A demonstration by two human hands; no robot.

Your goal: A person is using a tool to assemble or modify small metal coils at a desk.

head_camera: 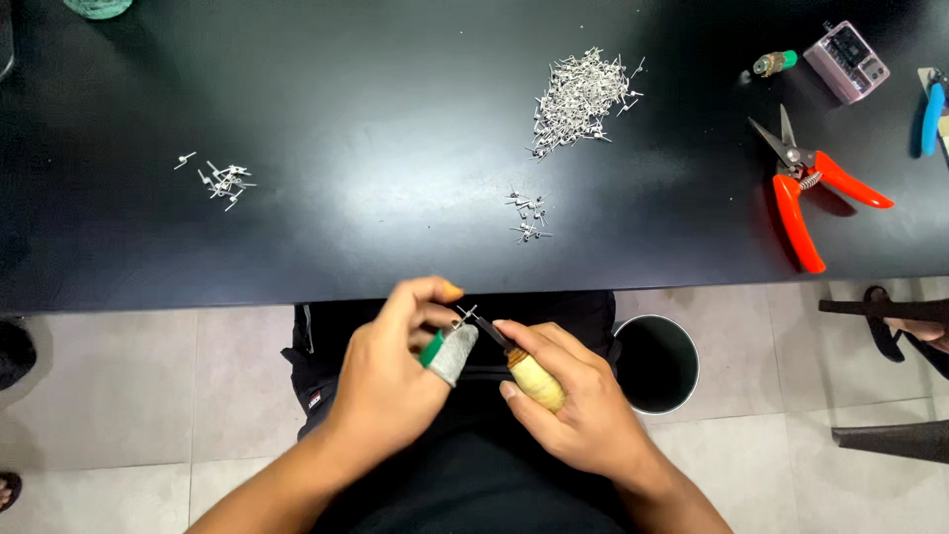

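— While the black table [395,148] stretches away above, both hands work just off its near edge, over the lap. What is the left hand [390,381] holding?

— A small metal part [465,316], pinched at the fingertips, the fingers closed together on it. The thumb wears a grey sleeve with a green band [447,353]. The part is too small to tell its exact shape, though it looks like the pieces lying on the table.

— And the right hand [573,405]?

— Wrapped shut around a small knife [519,361] with a pale, rounded handle. The dark blade runs up and to the left from the fist, its tip meeting the part from the right. So the tool's long axis points diagonally toward the left fingertips, and the part sits between the two hands, held only by the left.

— Where do the other pieces lie?

— A large heap of metal parts [583,99] sits well up the table, right of centre; a smaller cluster [527,218] lies nearer the edge, close above the hands; a third scatter [222,180] lies far off to the left.

— Anything else in reach?

— Red-handled shears [811,198] on the right, a pinkish boxy device [845,61] beyond them, a blue-handled tool [931,117] at the frame's edge, and a round dark bin [657,364] on the tiled floor, just beside the right wrist.
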